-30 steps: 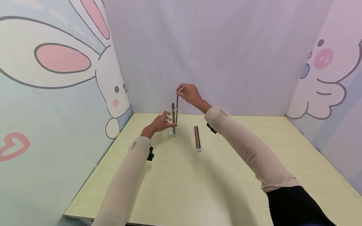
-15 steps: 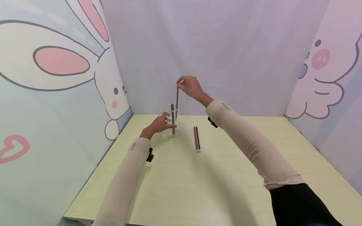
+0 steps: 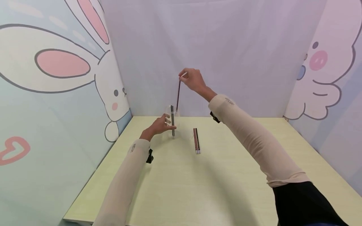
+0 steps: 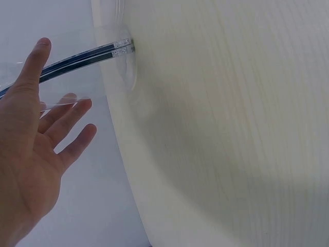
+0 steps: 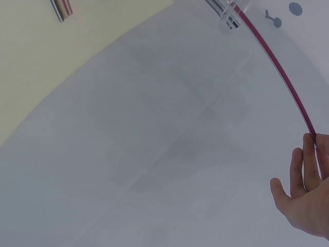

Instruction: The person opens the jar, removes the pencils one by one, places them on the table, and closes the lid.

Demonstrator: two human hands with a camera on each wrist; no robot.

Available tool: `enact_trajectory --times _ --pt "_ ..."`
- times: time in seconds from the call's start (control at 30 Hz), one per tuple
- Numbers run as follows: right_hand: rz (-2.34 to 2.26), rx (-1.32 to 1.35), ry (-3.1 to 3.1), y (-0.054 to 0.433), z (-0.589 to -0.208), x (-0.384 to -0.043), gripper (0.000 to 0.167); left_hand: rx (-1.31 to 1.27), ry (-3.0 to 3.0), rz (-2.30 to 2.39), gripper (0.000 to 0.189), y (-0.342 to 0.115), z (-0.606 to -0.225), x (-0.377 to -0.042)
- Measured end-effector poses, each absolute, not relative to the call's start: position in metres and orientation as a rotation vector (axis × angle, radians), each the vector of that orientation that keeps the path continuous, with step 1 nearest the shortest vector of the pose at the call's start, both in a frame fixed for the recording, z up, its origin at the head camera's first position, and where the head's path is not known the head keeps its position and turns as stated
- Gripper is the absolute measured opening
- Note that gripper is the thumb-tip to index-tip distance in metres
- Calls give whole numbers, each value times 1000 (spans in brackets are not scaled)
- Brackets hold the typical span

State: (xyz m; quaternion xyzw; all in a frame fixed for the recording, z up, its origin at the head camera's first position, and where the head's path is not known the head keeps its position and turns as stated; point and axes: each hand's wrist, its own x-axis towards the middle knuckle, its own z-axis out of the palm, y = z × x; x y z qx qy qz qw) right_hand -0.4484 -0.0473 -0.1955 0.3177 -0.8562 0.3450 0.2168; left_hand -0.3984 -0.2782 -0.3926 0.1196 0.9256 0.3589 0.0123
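My left hand holds a clear see-through cup upright on the table, thumb in front and fingers behind in the left wrist view. Two dark pencils stand inside it, their ends low near the base. Above the cup, my right hand pinches a dark red pencil at its upper end between thumb and fingertips. The pencil hangs almost vertical, its lower end at the cup's rim in the head view. Right of the cup, several pencils lie side by side on the table.
The pale wooden table extends toward me and to the right. Behind it rises a plain light curtain. Side walls carry cartoon animals, a rabbit among them on the left.
My right hand has risen, drawing the red pencil up from inside the cup to its rim and slightly right. The left hand stays at the cup; the head view shifts slightly.
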Motion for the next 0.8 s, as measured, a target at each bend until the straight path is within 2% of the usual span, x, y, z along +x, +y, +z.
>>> enact_trajectory --times 0.43,0.8 --pt "989 793 -2355 -30 -176 -453 25 380 2882 1131 86 -280 -391 -398" --pt "1038 756 -2411 0 -196 -461 24 368 2902 1095 84 -278 -390 -401"
